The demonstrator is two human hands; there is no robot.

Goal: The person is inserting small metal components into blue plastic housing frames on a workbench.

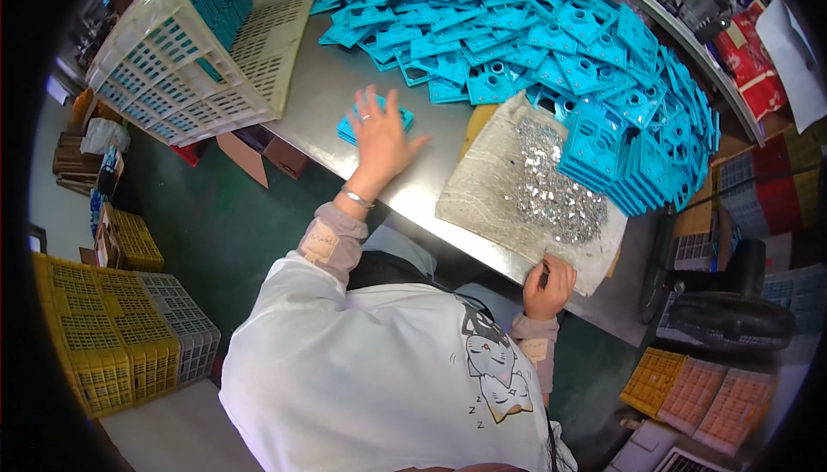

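Observation:
My left hand [382, 138] is spread, palm down, over a small stack of turquoise plastic plates [347, 130] on the metal table; whether it presses on them I cannot tell. Curled at the table's front edge is my right hand [550, 288], next to the corner of a pale cloth [482, 186]. Something small and dark shows between its fingers, too little to name. Many small shiny metal pieces [560, 201] lie heaped on the cloth. Beyond it rises a large pile of turquoise plates [482, 28] with round holes, some standing in rows at the right.
A white plastic crate [250, 84] tilts at the table's left end, with turquoise plates inside. Yellow crates [95, 334] stand on the floor at left. A black fan [732, 313] is at the right, near orange and pink crates [698, 394]. Red packages [749, 63] lie on a shelf.

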